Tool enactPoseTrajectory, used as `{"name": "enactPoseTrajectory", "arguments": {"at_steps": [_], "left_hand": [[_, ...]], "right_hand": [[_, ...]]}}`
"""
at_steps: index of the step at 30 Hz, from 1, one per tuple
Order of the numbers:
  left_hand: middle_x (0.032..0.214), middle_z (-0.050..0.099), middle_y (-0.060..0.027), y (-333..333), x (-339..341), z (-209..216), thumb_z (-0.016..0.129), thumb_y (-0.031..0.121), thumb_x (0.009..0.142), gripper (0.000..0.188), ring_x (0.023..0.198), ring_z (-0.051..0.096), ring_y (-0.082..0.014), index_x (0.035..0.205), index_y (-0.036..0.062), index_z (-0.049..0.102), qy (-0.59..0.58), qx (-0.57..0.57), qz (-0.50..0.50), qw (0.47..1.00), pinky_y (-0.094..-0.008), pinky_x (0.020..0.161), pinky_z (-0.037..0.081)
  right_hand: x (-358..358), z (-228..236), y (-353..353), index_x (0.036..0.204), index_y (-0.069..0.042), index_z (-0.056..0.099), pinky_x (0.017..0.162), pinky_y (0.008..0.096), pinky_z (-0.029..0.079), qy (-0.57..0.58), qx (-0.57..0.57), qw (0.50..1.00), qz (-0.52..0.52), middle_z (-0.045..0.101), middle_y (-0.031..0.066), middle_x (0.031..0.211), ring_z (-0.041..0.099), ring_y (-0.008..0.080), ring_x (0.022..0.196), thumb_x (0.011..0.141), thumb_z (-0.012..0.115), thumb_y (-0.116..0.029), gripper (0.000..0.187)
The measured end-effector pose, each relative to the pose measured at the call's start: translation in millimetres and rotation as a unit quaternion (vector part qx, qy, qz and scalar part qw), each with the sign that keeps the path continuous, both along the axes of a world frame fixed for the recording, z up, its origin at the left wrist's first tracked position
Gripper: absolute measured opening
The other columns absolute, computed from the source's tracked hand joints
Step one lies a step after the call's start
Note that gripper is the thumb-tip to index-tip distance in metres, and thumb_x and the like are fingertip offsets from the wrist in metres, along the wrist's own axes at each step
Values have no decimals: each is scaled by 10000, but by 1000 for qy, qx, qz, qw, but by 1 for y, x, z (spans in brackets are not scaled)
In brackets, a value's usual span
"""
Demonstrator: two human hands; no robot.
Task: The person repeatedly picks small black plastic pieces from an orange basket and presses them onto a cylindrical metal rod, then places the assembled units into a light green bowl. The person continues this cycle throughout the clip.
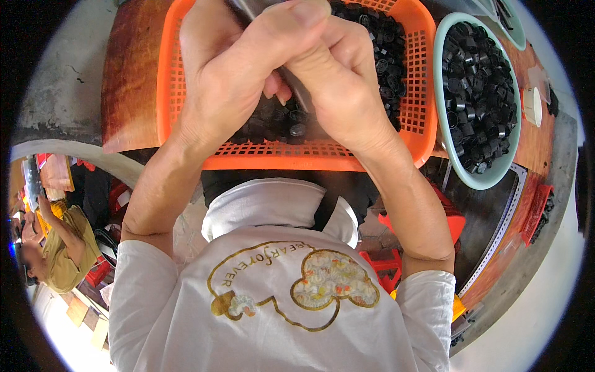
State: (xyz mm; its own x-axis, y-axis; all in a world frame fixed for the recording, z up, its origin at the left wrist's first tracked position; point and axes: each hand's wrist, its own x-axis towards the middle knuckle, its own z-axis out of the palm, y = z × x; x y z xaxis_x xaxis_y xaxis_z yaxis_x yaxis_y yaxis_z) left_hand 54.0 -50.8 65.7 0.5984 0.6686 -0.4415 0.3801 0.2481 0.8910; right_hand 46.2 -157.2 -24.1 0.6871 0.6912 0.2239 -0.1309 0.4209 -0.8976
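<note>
My left hand (232, 65) and my right hand (344, 84) are pressed together above an orange plastic basket (273, 155). Both close around a grey metal strip (296, 93) that runs between the palms; most of it is hidden by my fingers. Below the hands, inside the basket, lie several small black plastic rings (279, 121). More of the black rings fill the basket's far right corner (384, 43).
A pale green bowl (443, 124) full of black rings stands right of the basket on a wooden table (127, 74). A second bowl's rim (514, 31) shows at top right. Red stools (387, 263) stand below. Another person (59, 248) sits at far left.
</note>
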Motion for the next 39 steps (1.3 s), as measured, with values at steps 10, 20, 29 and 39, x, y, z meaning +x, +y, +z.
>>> {"name": "enactPoseTrajectory", "arguments": {"at_steps": [10, 20, 29, 39], "left_hand": [[1024, 659, -159, 45, -71, -86, 551, 159, 919, 280, 915, 652, -219, 1085, -65, 578, -379, 102, -225, 892, -301, 810, 511], [1123, 627, -229, 42, -51, -70, 584, 232, 970, 376, 940, 651, -306, 1114, -112, 536, -395, 438, -267, 762, -388, 906, 519], [1016, 660, -174, 52, -54, -72, 638, 24, 894, 210, 880, 644, -254, 1083, -62, 606, -435, 78, -261, 858, -360, 831, 511], [941, 658, -123, 67, -59, -85, 529, 86, 896, 238, 846, 632, -192, 1027, -99, 605, -402, 81, -219, 885, -278, 776, 498]], "right_hand": [[-9, 22, 5, 811, 20, 619, 544, 263, 436, -22, -10, 999, -39, 551, -8, 657, 514, 70, 640, 1021, 576, -331, 411], [-3, 20, 16, 857, 60, 646, 536, 331, 486, -110, -60, 984, -122, 620, 124, 627, 610, 173, 575, 970, 596, -316, 397], [-2, 19, 23, 1250, 43, 588, 774, 226, 500, 21, 128, 990, 47, 639, 31, 1017, 600, 85, 895, 1043, 552, -283, 388], [31, 6, 17, 1296, 47, 572, 850, 239, 486, 24, 188, 945, 266, 633, 41, 1111, 590, 98, 999, 1041, 553, -282, 416]]}}
